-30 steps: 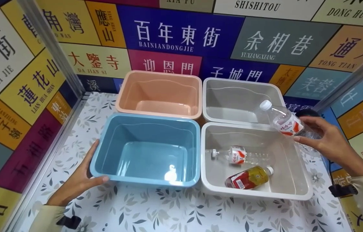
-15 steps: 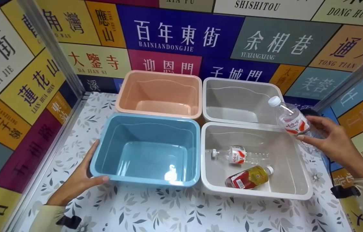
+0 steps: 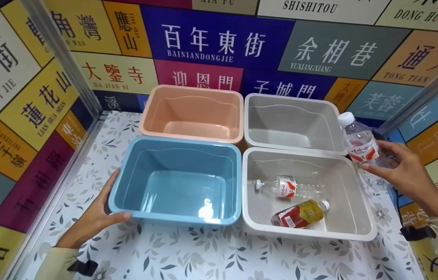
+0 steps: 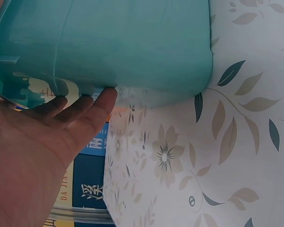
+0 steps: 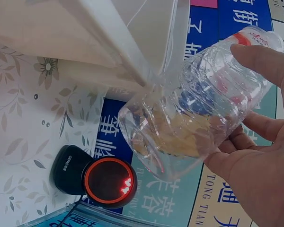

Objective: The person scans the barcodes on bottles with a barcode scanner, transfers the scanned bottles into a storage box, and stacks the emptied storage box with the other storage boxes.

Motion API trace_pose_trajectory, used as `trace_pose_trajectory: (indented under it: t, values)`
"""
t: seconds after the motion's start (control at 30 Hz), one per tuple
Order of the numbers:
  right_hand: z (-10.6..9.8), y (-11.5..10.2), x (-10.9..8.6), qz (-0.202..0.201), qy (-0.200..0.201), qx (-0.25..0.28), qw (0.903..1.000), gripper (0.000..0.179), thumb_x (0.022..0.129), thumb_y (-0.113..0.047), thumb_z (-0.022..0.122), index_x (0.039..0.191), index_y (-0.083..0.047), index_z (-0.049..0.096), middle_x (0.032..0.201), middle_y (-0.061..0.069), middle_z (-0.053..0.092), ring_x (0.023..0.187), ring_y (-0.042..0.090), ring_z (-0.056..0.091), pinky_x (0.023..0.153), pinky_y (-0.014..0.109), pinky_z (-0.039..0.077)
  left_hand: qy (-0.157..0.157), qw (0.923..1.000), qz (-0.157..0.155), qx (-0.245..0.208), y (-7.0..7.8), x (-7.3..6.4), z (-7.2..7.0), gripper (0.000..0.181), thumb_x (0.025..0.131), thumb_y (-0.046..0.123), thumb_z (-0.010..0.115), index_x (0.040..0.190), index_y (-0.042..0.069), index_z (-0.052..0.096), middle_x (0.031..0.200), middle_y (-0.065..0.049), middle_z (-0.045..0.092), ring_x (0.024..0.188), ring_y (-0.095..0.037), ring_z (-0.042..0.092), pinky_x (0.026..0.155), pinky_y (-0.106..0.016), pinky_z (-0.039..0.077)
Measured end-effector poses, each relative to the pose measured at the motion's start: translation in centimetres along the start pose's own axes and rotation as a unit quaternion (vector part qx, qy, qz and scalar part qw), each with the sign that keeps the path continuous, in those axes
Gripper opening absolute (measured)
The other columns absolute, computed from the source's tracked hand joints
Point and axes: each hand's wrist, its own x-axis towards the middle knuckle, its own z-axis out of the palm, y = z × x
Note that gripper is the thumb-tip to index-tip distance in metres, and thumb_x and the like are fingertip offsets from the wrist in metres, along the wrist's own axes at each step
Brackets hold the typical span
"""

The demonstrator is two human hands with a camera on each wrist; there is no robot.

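A clear bottle [image 3: 362, 149] is gripped between the thumb and fingers of the right hand [image 3: 407, 171], tilted, white cap [image 3: 346, 118] uppermost, beside the front grey bin [image 3: 345, 194] and near a black device [image 5: 111, 182] with a red ring. The blue bin [image 3: 184, 159] is touched at its left front corner by the outstretched fingers and thumb of the left hand [image 3: 96, 214]. The 2 hands are set well apart. Inside the front grey bin, 2 bottles [image 3: 287, 187] are laid.
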Motion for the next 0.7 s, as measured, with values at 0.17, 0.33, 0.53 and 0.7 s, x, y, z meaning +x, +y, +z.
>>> trace_pose_trajectory:
  t: [0.17,0.33,0.53,0.7]
  values:
    - [0.1,0.3,-0.1,0.002,0.009,-0.002,1.0,0.079,0.099,-0.023,0.086,0.162,0.005,0.046,0.146,0.024,0.046,0.136,0.057,0.046,0.092,0.0,0.038,0.0,1.0,-0.007,0.002,-0.2,0.1,-0.2,0.12,0.096,0.014,0.082,0.175,0.051,0.0,0.185,-0.005,-0.006,0.161,-0.044,0.018,0.123,-0.065,0.029]
    - [0.1,0.7,-0.3,0.011,0.01,-0.003,0.9999,0.078,0.1,-0.023,0.085,0.16,0.009,0.046,0.146,0.026,0.046,0.134,0.06,0.049,0.085,-0.002,0.038,-0.002,1.0,-0.007,0.0,-0.3,0.1,-0.3,0.119,0.096,0.014,0.082,0.175,0.051,0.0,0.185,-0.005,-0.005,0.161,-0.045,0.019,0.118,-0.039,0.04]
    - [0.0,1.1,-0.4,0.038,0.006,0.014,0.9992,0.084,0.101,-0.025,0.084,0.165,0.008,0.038,0.156,0.04,0.041,0.132,0.074,0.048,0.077,-0.001,0.041,-0.003,1.0,-0.003,-0.008,-0.3,0.1,-0.2,0.119,0.096,0.013,0.082,0.175,0.05,0.001,0.185,-0.007,-0.004,0.16,-0.046,0.021,0.107,-0.019,0.042]
    - [0.2,1.4,-0.4,0.055,0.023,0.009,0.9982,0.084,0.102,-0.024,0.083,0.165,0.008,0.038,0.154,0.04,0.045,0.131,0.071,0.051,0.074,-0.002,0.041,0.0,1.0,-0.004,0.0,-0.3,0.1,-0.2,0.12,0.096,0.014,0.082,0.175,0.05,0.001,0.185,-0.005,-0.004,0.16,-0.045,0.022,0.108,-0.019,0.041]
